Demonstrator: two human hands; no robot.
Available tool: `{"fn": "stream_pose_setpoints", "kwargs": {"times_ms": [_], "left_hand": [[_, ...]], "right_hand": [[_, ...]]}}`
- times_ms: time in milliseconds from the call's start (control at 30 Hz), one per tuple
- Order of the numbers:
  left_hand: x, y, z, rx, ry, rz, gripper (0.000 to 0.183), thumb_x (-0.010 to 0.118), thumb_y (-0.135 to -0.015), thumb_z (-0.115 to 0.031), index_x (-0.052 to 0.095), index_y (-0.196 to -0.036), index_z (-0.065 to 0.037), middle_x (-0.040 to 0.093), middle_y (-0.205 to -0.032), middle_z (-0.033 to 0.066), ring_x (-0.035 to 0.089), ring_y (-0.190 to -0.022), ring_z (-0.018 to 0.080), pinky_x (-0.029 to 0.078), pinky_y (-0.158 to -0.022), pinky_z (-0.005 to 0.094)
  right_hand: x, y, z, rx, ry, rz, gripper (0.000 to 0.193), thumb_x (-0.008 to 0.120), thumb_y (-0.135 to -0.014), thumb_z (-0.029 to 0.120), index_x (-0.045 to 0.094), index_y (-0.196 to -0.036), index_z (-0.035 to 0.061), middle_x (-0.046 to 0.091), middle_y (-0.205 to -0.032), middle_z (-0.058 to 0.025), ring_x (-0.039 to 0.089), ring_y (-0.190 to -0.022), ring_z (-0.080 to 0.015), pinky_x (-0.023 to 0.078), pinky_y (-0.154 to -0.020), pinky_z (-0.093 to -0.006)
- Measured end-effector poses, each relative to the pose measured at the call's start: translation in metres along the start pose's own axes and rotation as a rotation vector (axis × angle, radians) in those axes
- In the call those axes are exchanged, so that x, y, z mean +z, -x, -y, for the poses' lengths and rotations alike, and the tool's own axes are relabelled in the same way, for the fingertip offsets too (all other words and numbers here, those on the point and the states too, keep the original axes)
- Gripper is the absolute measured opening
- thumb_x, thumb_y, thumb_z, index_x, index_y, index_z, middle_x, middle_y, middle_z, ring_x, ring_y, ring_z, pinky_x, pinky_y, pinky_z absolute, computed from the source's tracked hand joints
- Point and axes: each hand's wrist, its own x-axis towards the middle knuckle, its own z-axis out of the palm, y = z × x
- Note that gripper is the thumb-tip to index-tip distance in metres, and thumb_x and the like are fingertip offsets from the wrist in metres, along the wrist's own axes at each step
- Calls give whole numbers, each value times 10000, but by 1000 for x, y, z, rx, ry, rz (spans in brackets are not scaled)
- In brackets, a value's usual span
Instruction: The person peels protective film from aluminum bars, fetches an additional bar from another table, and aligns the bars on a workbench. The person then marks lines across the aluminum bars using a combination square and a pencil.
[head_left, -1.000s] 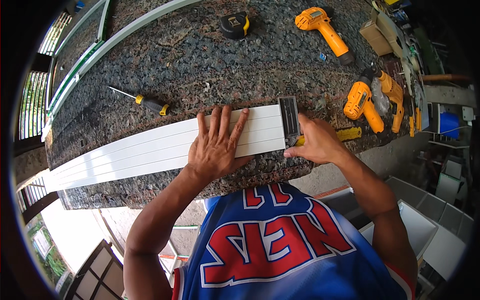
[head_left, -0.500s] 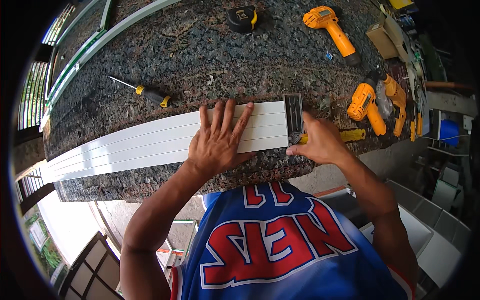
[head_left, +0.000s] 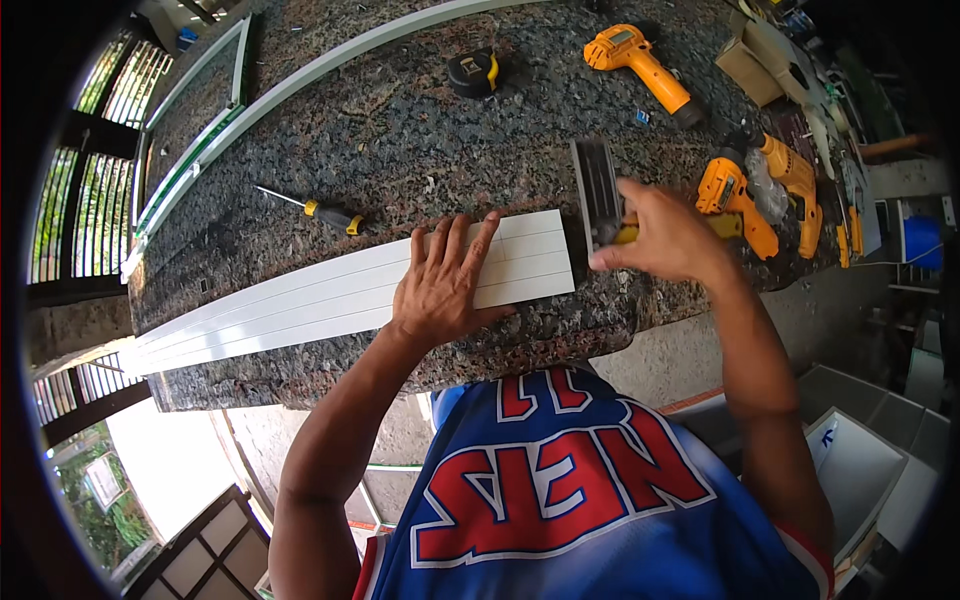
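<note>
Several long white profile strips [head_left: 530, 258] lie side by side on the dark speckled worktop, running off to the left. My left hand [head_left: 437, 288] presses flat on top of them with its fingers spread, a little short of their right ends. In my right hand [head_left: 668, 232] is a tool with a dark rectangular, grey-edged head [head_left: 599, 190] and a yellow handle [head_left: 722, 225]; its exact kind is not clear. Thumb and fingers close around it from the right. The head stands slightly tilted, apart from the strip ends, with a narrow gap between.
Beyond the strips lie a screwdriver [head_left: 325, 214] and a black tape measure [head_left: 473, 73]. At the right are a yellow-orange power tool [head_left: 648, 72], a drill [head_left: 738, 200] and another orange tool [head_left: 795, 180]. A long white frame bar [head_left: 330, 78] curves across the far left.
My right hand has drawn the yellow-handled tool off the strip ends, to the right and farther away. It was against them before. My left hand stays flat on the strips; the view has shifted slightly.
</note>
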Motion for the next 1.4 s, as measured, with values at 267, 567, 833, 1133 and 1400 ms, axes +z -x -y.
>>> {"fn": "stream_pose_setpoints", "kwargs": {"times_ms": [267, 567, 833, 1133, 1400], "left_hand": [[-7, -10, -6, 20, -15, -23, 1217, 835, -653, -578, 207, -1566, -77, 403, -1466, 203, 372, -1363, 390, 217, -1163, 544], [-4, -2, -3, 21, 10, -64, 1210, 820, -653, -602, 214, -1562, -81, 411, -1437, 222, 382, -1358, 389, 225, -1145, 554], [-6, -3, -3, 63, 21, -100, 1237, 852, -636, -547, 200, -1559, -43, 420, -1439, 212, 401, -1343, 380, 245, -1135, 532], [-12, -4, 5, 82, 70, -38, 1193, 701, -727, -724, 211, -1555, -18, 425, -1434, 230, 402, -1346, 382, 246, -1137, 545], [-22, -111, 61, 215, -143, -178, 529, 507, -962, -151, 431, -1485, -144, 412, -1519, 122, 385, -1408, 328, 285, -1175, 532]], "right_hand": [[-5, -103, 31, -272, 444, -137, 754, 817, -727, 391, 555, -1246, -91, 706, -1012, -254, 700, -957, -381, 549, -868, -455], [47, -30, 0, -563, 52, -224, 855, 912, -626, 301, 556, -1355, 33, 621, -1314, -194, 648, -1137, -336, 515, -992, -404], [69, -19, 8, -339, 292, -112, 1095, 915, -540, 379, 419, -1454, 37, 454, -1469, -181, 644, -1101, -376, 541, -949, -446], [78, -25, 5, -360, 400, -134, 1097, 881, -514, 378, 412, -1433, 4, 458, -1448, -206, 655, -1046, -405, 561, -902, -457], [76, -22, 19, -324, 407, -103, 1125, 870, -512, 355, 380, -1464, 10, 440, -1467, -233, 625, -1122, -414, 528, -969, -456]]}}
